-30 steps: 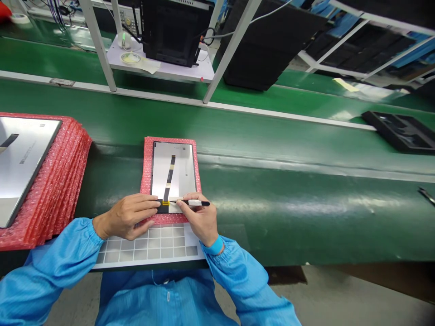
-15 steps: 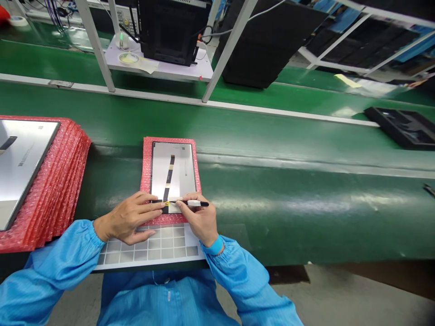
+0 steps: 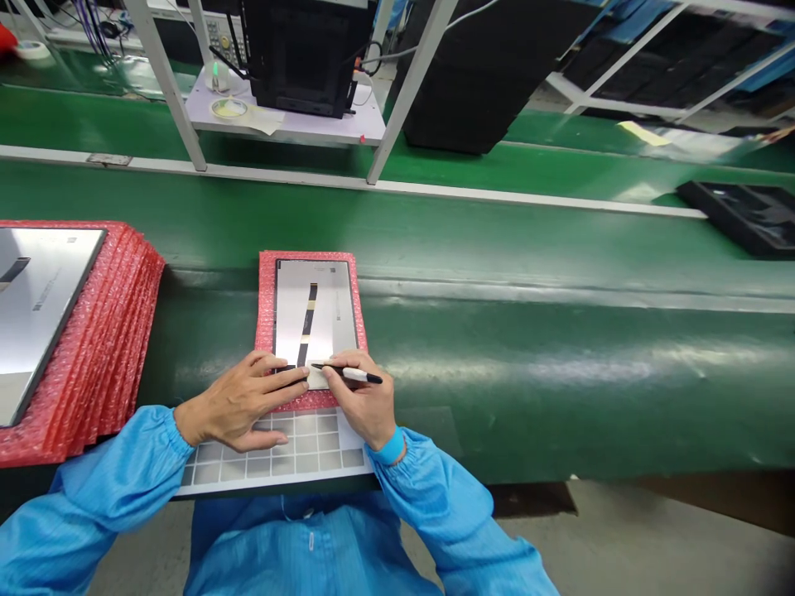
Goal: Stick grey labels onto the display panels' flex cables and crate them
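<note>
A silver-backed display panel (image 3: 335, 319) lies on a sheet of red bubble wrap (image 3: 267, 302) in front of me. A dark flex cable (image 3: 307, 323) with tan patches runs down its middle. My left hand (image 3: 239, 406) rests palm down, its fingers stretched flat over the panel's lower edge and the cable's lower end. Between the thumb and fingers of my right hand (image 3: 368, 404) is a slim black-and-white pen-like tool (image 3: 357, 375). Its dark tip points left, close to my left fingertips. Whether the tip touches the panel, I cannot tell.
At left stands a stack of red bubble-wrap sheets (image 3: 133, 314) with another display panel (image 3: 59, 290) on top. A white-lined grid sheet (image 3: 261, 470) lies under my wrists. Metal frame posts (image 3: 165, 83) rise behind, and a black tray (image 3: 745, 217) sits far right.
The tool's tip has lifted slightly and tilted. My left fingers have shifted a little to the right, covering the yellow marks seen before. The view has shifted slightly.
</note>
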`<state>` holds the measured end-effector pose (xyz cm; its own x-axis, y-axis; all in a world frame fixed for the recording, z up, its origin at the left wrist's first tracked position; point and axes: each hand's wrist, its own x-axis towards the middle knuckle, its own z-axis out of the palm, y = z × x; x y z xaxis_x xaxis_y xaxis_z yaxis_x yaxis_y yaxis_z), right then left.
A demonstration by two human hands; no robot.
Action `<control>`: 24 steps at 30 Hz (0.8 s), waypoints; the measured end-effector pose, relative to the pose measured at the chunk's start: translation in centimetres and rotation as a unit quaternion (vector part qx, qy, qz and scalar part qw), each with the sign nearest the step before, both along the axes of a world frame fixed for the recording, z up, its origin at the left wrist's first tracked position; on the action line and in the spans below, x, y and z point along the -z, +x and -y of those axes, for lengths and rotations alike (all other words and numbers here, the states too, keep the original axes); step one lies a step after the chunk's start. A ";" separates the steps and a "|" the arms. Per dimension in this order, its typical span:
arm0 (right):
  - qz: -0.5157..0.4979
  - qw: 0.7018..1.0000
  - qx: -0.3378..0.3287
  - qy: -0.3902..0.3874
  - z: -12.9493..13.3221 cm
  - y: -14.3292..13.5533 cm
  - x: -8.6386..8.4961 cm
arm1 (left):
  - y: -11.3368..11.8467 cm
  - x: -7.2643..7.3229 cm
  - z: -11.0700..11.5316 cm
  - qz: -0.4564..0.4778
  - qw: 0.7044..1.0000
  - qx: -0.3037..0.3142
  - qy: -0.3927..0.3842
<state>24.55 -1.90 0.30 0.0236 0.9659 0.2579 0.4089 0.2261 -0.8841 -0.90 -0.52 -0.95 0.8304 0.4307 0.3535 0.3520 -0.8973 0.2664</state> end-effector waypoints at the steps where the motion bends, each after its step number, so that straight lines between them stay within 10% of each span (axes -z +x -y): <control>1: -0.015 1.000 0.006 0.007 -0.1 0.0 -0.1 | 0.1 0.0 0.1 -0.006 1.000 -0.002 -0.001; 17: -0.046 0.998 0.034 -0.003 -0.3 0.0 0.2 | -0.5 -0.1 0.2 -0.044 0.999 0.002 0.015; 24: -0.045 0.998 0.037 -0.006 -0.3 0.1 0.4 | -0.8 0.8 0.2 0.085 0.996 -0.012 0.036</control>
<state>24.63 -1.56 -0.05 0.1182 0.9635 0.2400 0.3438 0.1871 -0.9202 -1.69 -0.73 -1.74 0.7454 0.4173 0.5199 0.3281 -0.9085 0.2587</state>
